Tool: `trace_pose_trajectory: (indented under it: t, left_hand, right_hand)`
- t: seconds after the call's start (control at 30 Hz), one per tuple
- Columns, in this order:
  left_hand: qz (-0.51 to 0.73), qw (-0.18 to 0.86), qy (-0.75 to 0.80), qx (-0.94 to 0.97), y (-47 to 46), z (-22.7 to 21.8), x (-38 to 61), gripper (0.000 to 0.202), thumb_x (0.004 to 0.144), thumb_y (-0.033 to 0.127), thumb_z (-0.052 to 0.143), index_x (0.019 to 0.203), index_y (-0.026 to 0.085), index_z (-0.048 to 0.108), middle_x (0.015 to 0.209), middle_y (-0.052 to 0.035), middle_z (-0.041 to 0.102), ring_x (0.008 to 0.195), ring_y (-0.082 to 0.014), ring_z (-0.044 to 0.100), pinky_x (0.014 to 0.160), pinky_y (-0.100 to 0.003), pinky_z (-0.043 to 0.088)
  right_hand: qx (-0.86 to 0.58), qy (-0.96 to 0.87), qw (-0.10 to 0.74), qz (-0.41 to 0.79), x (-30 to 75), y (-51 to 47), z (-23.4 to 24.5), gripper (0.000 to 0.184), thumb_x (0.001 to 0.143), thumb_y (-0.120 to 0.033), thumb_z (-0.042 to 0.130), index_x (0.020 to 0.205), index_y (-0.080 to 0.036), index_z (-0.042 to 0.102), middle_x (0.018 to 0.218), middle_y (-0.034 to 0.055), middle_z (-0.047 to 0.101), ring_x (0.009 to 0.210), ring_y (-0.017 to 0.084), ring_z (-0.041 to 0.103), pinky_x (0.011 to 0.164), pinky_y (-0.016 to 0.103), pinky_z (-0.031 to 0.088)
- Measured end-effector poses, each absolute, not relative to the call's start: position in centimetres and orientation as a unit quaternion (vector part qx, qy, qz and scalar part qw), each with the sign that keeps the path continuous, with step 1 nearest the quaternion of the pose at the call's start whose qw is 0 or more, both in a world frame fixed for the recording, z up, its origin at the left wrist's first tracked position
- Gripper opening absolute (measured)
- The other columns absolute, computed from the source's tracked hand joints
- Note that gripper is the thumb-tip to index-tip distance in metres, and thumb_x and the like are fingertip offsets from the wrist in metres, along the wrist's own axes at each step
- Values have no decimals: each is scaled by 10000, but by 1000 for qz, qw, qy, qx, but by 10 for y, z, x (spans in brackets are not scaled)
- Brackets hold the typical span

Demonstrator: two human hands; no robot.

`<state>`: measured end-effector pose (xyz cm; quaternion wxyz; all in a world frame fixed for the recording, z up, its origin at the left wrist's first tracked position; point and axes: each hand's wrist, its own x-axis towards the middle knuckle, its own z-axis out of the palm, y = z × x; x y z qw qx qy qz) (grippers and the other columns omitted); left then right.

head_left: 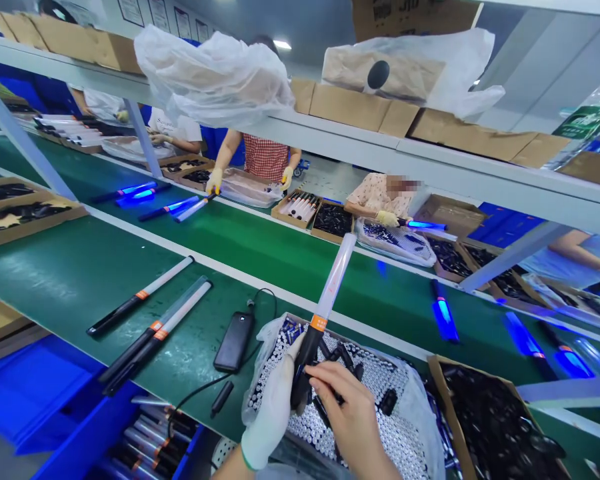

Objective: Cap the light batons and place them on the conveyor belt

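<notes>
Left hand (273, 417): white-gloved, closed around the black handle of a light stick (316, 327).
Right hand (350, 407): bare, fingers curled at the handle's lower end; whether they grip it, I cannot tell.
Stick: tilted nearly upright above AA batteries (375, 423) in a plastic-lined box (290, 319).
Progress: similar sticks (140, 297) lie on the green conveyor belt (55, 280); many batteries and a carton of black handles (495, 420) remain.

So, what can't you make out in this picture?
Head view:
Batteries under the gloved left hand, holding a light stick, and the bare right hand: hidden by the hands.
What the right fingers pinch: hidden by them.
Bottom of the box of black parts: cut off by the lower edge.
</notes>
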<state>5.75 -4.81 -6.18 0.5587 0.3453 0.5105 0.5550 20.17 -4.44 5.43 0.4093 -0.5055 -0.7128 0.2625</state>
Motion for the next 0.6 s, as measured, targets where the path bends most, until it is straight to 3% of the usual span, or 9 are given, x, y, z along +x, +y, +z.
trace_pose_trajectory:
  t: [0.13,0.2,0.27,0.3,0.37,0.43,0.5,0.6]
  left_hand:
    - [531,574,518,347,-38,-34,77,444,784,487,556,1107,218,699,1145,-93,682,1247,-272,512,1017,-389,474]
    - [523,582,521,340,-29,-19,89,522,796,544,533,1152,193,681,1189,-99,664,1246,-279,509,1020,-385,468]
    - [518,585,514,353,-20,-7,100,557,790,555,563,1194,185,661,1229,-95,641,1204,-274,537,1007,-369,473]
    - [508,592,508,364,-15,-4,105,561,782,535,597,1222,191,644,1214,-93,645,1120,-259,587,950,-350,507]
    - [469,632,496,367,-9,-1,115,613,771,491,645,1314,219,565,1036,-82,690,750,-173,651,650,-275,561]
    - [433,679,493,331,-3,-4,123,686,769,500,644,1376,224,479,782,-31,663,426,-72,480,374,-192,383]
    - [421,701,494,293,4,-10,128,734,772,529,621,1401,209,418,681,6,600,348,-32,357,322,-164,226]
    - [420,687,515,294,36,-21,131,760,788,539,585,1420,190,350,696,11,574,357,-26,334,329,-165,191]
  right_hand:
    - [-530,-689,426,248,213,-36,41,209,878,-284,563,971,-254,748,833,44,627,750,114,619,639,188,514]
    - [-562,-658,443,236,218,-30,29,256,849,-304,601,1075,-257,713,772,23,567,646,97,559,579,190,488]
    - [-599,-612,459,237,222,-23,17,415,807,-330,654,1214,-251,634,726,-11,511,567,82,478,556,199,467]
    - [-614,-583,471,248,225,-20,11,495,790,-351,671,1266,-238,590,707,-26,490,545,78,447,558,204,461]
    - [-626,-515,509,289,233,-13,0,588,785,-409,671,1317,-205,527,686,-43,463,560,81,449,598,212,464]
    - [-627,-435,556,329,247,-7,-8,648,813,-482,619,1360,-175,456,695,-40,469,614,92,491,644,216,465]
    - [-637,-372,581,344,269,-4,-15,709,825,-551,571,1390,-156,407,703,-25,501,633,108,516,626,221,454]
    - [-691,-360,529,336,312,-9,-27,717,815,-628,525,1359,-164,466,651,-1,558,554,151,533,540,265,436]
